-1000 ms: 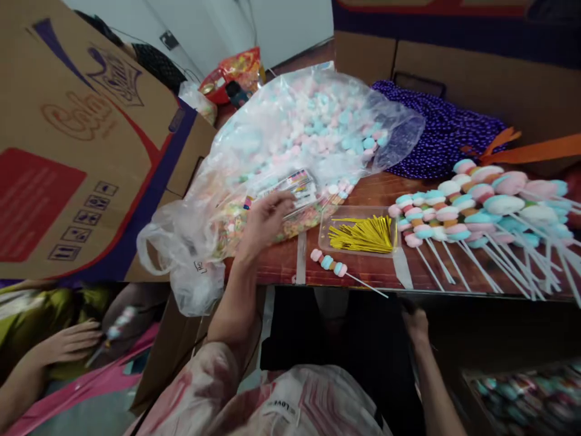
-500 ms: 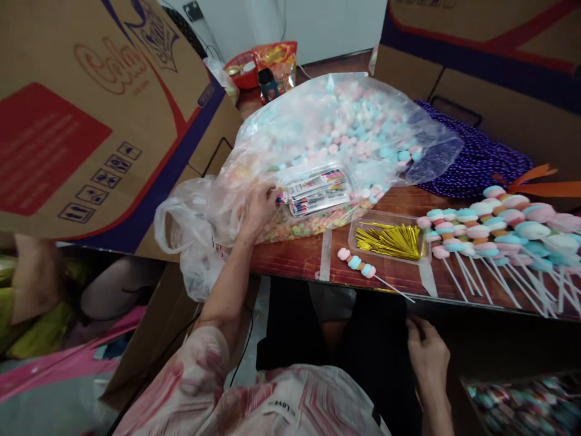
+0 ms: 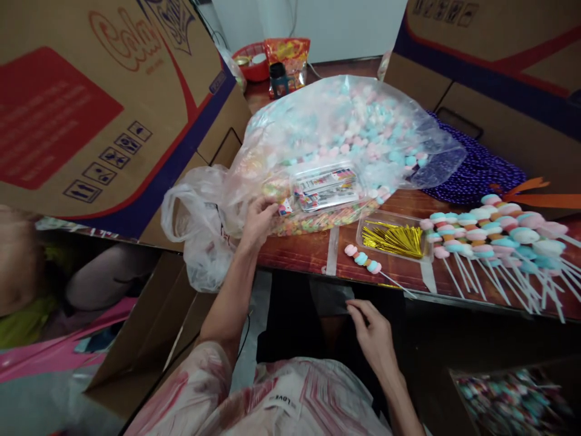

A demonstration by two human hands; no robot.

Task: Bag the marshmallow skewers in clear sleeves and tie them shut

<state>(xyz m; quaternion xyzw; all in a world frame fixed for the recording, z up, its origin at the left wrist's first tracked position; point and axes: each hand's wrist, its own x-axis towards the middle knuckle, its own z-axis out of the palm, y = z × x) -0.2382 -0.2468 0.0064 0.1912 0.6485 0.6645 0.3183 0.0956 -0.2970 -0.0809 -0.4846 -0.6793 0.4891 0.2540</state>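
Note:
My left hand [image 3: 259, 221] is closed in a pinch on a small printed label [image 3: 285, 207], just left of a clear tray [image 3: 327, 186] of such labels. That tray rests on a big clear bag of marshmallows [image 3: 358, 124]. Over my lap, my right hand [image 3: 374, 330] has thumb and finger together at the edge of a small clear plastic bag [image 3: 333, 297]. A single marshmallow skewer [image 3: 362, 259] lies near the table's front edge. Behind it is a clear box of gold twist ties [image 3: 393, 239].
Many marshmallow skewers [image 3: 494, 236] are piled at the right. Cardboard boxes [image 3: 109, 109] flank the table, with a purple cord bundle [image 3: 476, 160] by the right one. A white plastic bag [image 3: 200, 224] sits at left. Below right, a box holds wrapped candy [image 3: 512, 399]. Another person's arm [image 3: 18, 260] shows at left.
My right hand has moved left and up from beside my leg to the small clear bag. My left hand has drawn the label slightly away from the tray. The view has shifted a little.

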